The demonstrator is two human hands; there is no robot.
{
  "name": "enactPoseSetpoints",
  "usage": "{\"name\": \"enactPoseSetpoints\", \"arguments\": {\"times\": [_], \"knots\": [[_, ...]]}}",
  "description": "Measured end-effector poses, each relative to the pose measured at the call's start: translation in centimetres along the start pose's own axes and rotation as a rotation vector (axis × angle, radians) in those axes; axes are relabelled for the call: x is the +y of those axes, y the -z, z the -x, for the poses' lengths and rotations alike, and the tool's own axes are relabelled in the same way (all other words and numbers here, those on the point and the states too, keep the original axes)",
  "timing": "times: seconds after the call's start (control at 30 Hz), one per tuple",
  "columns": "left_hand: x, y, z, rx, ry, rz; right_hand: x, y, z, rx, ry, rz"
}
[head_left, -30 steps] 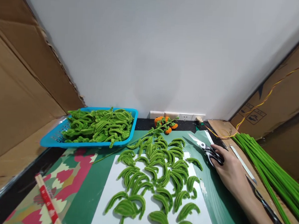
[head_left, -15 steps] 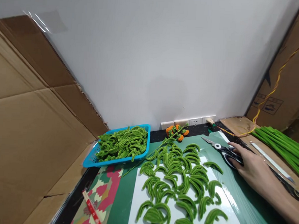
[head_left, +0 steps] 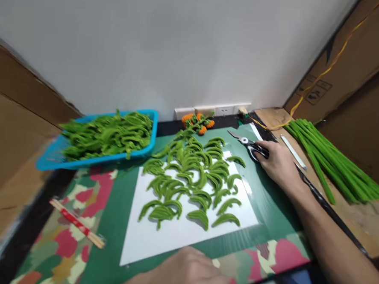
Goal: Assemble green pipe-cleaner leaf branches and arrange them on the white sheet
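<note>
My right hand has its fingers closed around the black handles of the scissors, whose short blades point to the upper left over the green mat. My left hand is at the bottom edge, near the front of the mat, with its fingers curled and its underside hidden. Between the hands, many curved fuzzy green leaf pieces made of pipe cleaner are spread on a white sheet. A fuzzy stem with orange flower heads lies behind them.
A blue basket full of green fuzzy pieces stands at the back left. Wrapped chopsticks lie on the left. To the right are a bundle of green pipe cleaners and a whitish strip. A yellow cord runs to a wall socket.
The view has tipped downward and shifted, bringing the mat's front edge into sight. My left hand has come into view at the bottom. My right hand stays at the scissors.
</note>
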State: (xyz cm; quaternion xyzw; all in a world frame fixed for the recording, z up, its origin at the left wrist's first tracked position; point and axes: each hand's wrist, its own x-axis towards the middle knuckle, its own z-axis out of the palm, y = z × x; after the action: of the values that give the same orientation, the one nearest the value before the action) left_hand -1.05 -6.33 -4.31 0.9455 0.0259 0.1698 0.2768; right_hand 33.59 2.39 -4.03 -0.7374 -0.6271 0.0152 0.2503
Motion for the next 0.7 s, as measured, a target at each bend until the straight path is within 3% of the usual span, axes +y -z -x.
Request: {"name": "enactPoseSetpoints", "arguments": {"times": [0.27,0.4,0.47,0.57,0.63,0.7], "knots": [[0.7,1.1,-1.0,0.023,0.047,0.007,0.1,0.6,-0.4,0.044,0.028,-0.020],[0.7,1.2,-0.8,-0.002,0.046,-0.013,-2.1,2.6,0.1,0.142,0.063,-0.199],[0.8,1.3,-0.7,-0.028,0.053,-0.032,-4.1,4.1,1.5,0.022,0.120,-0.344],[0.9,1.4,-0.7,-0.086,0.046,-0.022,-7.0,5.9,5.1,-0.361,0.256,-0.532],[0.8,1.4,-0.6,-0.103,0.027,0.016,-8.1,6.0,7.8,-0.425,0.315,-0.550],[0.7,1.2,-0.6,-0.097,0.009,0.049,-8.4,5.4,10.1,-0.320,0.383,-0.559]]}}
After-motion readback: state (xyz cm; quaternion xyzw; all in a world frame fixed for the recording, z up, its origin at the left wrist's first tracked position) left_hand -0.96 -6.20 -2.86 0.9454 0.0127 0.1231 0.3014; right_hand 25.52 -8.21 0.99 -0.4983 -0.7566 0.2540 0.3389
